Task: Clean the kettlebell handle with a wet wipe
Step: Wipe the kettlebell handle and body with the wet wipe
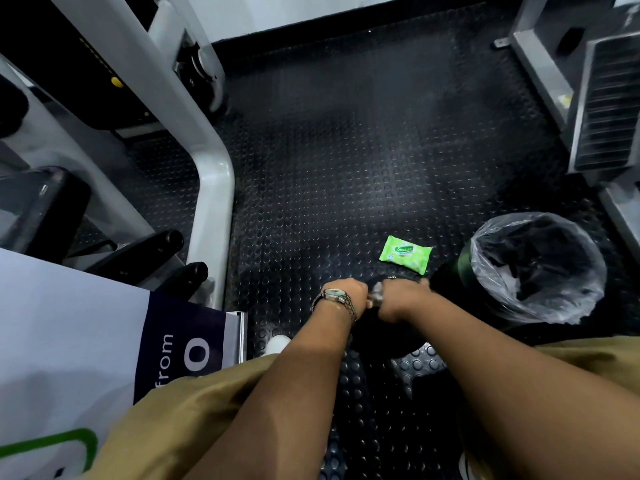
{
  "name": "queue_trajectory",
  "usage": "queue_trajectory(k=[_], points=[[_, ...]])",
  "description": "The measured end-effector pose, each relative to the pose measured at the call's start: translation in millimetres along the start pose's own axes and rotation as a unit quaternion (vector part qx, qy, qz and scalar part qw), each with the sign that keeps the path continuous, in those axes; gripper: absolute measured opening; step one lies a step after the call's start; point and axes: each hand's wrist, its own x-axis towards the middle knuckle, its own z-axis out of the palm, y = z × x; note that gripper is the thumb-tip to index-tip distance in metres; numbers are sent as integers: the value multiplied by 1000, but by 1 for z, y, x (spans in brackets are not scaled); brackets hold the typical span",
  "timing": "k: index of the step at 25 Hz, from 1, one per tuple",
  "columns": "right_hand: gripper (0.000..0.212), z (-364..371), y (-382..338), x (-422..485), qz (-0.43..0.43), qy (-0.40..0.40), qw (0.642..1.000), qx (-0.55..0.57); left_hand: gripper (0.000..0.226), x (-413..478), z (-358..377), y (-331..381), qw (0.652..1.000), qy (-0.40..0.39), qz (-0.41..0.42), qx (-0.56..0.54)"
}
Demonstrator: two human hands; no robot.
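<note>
Left hand (346, 296): fingers curled on kettlebell (379, 333) top.
Right hand (403, 301): fingers clamped on wet wipe (376, 295).
Wipe pack (405, 254): floor (346, 161), beside bin (540, 306).

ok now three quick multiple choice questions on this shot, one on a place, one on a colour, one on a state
1. Where is the wipe pack?
A) on the floor beside the bin
B) in the bin
C) on a shelf

2. What colour is the pack?
A) red
B) green
C) blue

3. The right hand is
A) flat on the floor
B) gripping a wipe at the kettlebell
C) inside the bin

Answers:
1 A, it lies flat on the floor left of the bin.
2 B, its wrapper is bright green.
3 B, its fingers curl round a pale wipe over the black kettlebell.
</note>
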Motion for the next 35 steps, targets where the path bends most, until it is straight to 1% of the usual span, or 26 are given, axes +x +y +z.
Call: queue_trajectory(k=[2, 4, 5, 7, 9, 11, 13, 15, 17, 19, 21, 22, 23, 26, 27, 28, 31, 33, 35], points=[[38, -1, -16, 2, -48, -10, 997, 60, 34, -2, -1, 0, 1000, 9, -4, -1], [36, -7, -9, 2, -47, -11, 995, 81, 33, -2, 0, 0, 1000, 4, -3, -4], [37, -10, 2, 1, -25, -11, 997, 66, 34, -1, 1, 0, 1000, -3, -1, -2], [44, -10, 25, -1, 40, -22, 999, -1, 37, 2, 2, -2, 1000, -23, -1, 5], [46, -6, 33, -2, 75, -15, 996, -53, 38, 5, 3, -3, 999, -31, -3, 3], [36, 0, 19, 0, 45, 4, 998, -32, 37, 3, 2, -2, 1000, -18, -2, 5], [24, 5, -4, 2, -20, 16, 999, 22, 34, -1, 2, -1, 1000, 9, -1, 1], [32, 5, -12, 0, -51, 24, 997, 61, 34, -3, 2, 0, 1000, 19, 3, 3], [38, 1, 4, -2, -32, 33, 998, 37, 34, -1, 2, -1, 1000, -3, 7, 2], [39, -2, 30, -3, 31, 21, 999, -18, 37, 2, 2, -1, 1000, -26, 3, 6], [41, -2, 41, -5, 79, 10, 996, -41, 38, 3, 2, -2, 1000, -26, 2, 7], [39, -2, 36, -6, 75, 14, 996, -44, 37, 2, 2, -2, 1000, -22, 1, 9], [36, 0, 25, -4, 52, 23, 997, -43, 36, 1, 2, -1, 1000, -17, 0, 11], [29, 4, -9, -4, -48, 60, 997, -5, 36, -2, 1, 1, 1000, 6, -11, 9], [28, 6, -12, -4, -65, 67, 996, 2, 37, -3, 1, 2, 1000, 12, -13, 7], [29, 5, -9, -3, -64, 66, 996, 11, 36, -3, 1, 1, 1000, 13, -12, 3], [34, 2, 19, 2, 0, 48, 999, 22, 36, -2, 1, 0, 1000, -12, -3, 2], [24, -3, 32, 6, 33, 29, 999, 32, 37, -1, 1, -1, 1000, -21, -6, -1], [15, -7, 35, 5, 64, 42, 995, 65, 37, 1, 4, 0, 1000, -19, -11, -10]])
